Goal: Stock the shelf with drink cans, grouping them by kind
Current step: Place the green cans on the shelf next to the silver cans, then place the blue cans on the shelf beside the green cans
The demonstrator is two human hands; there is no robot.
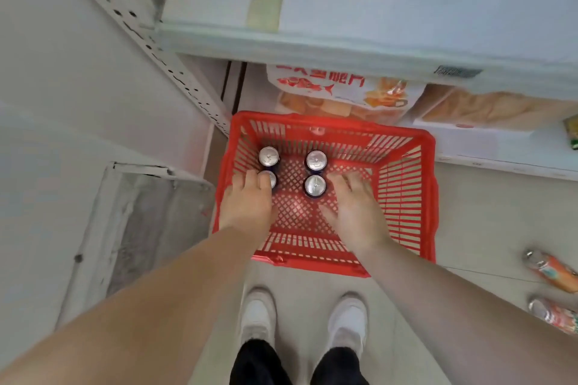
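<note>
Floor tiles (488, 212) bear red basket (406, 184) below shelf (344, 50); left hand (247, 200) grips can (269, 179), right hand (353, 206) spread.

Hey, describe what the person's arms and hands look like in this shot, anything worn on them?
Both forearms are bare, with no sleeves in view. The left hand and right hand wear no gloves, and no watch, ring or bracelet shows. Fingers are blurred, so small details cannot be told.

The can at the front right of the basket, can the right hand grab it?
Probably yes. The right hand is open inside the red basket, right beside that upright can, with nothing between them. The can behind it stands close but leaves the near side free.
</note>
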